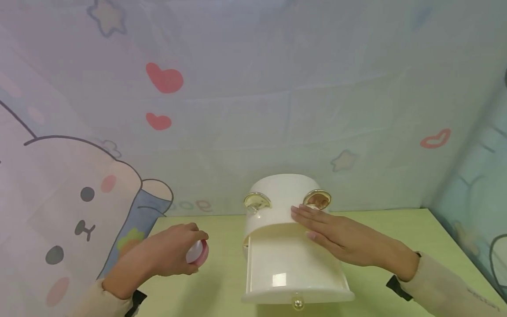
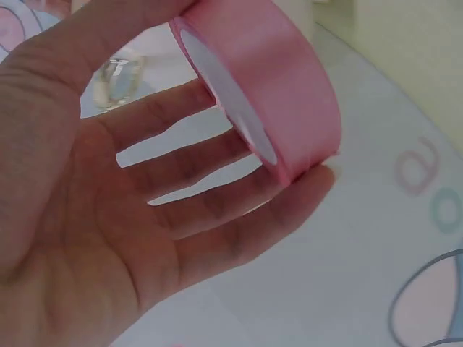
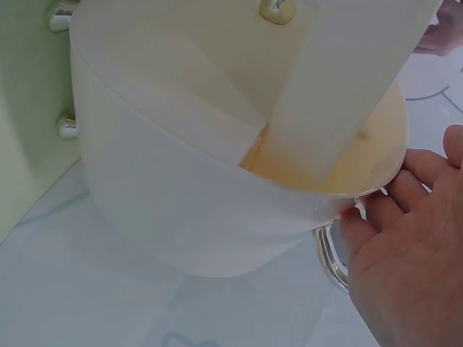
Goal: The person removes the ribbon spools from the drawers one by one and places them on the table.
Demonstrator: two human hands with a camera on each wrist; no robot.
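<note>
My left hand (image 1: 172,251) grips a roll of pink ribbon (image 2: 271,79) with a white core, thumb on one side and fingers along the other. It is held left of a white rounded box (image 1: 287,187) with two gold-rimmed ears. A drawer (image 1: 293,268) with a gold knob (image 1: 298,304) stands pulled out from the box's front. My right hand (image 1: 340,235) rests on the box's top front edge beside the right ear (image 1: 317,199), fingers fairly straight. In the right wrist view its fingertips touch the rim of the box near the gold ear loop (image 3: 331,260).
The box stands on a light green table (image 1: 388,237). Behind it hangs a pale cloth backdrop (image 1: 277,119) printed with hearts, stars and a cartoon bear. A dark cable (image 1: 492,259) loops at the far right. Short metallic feet (image 3: 67,126) show under the box.
</note>
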